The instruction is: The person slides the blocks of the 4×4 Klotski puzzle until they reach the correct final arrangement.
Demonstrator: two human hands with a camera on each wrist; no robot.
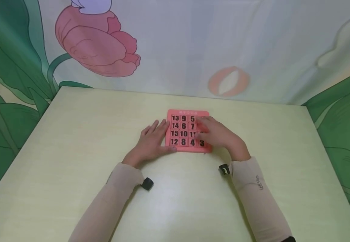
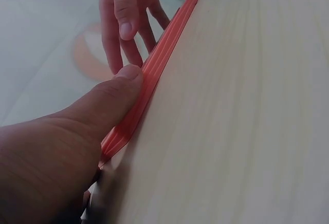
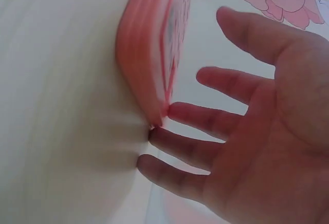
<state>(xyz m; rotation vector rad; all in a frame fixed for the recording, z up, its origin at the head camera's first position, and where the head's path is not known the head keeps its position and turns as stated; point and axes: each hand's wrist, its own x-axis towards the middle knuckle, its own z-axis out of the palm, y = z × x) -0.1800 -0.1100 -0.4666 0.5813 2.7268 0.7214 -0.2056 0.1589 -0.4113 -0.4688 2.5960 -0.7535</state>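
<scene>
A pink sliding number puzzle lies flat on the table, its square tiles bearing black numbers. Along its left side rests my left hand, fingers extended and the thumb touching the frame near the front left corner. Over the puzzle's right part is my right hand, covering several tiles of the right column. In the right wrist view its fingers are spread and nearly straight, some at the far right corner of the frame. Whether a fingertip presses a tile cannot be told.
The pale wood-grain table stretches around the puzzle on all sides. Behind its far edge hangs a cloth backdrop printed with flowers and leaves. A small black device sits at the left cuff, and another device at the right cuff.
</scene>
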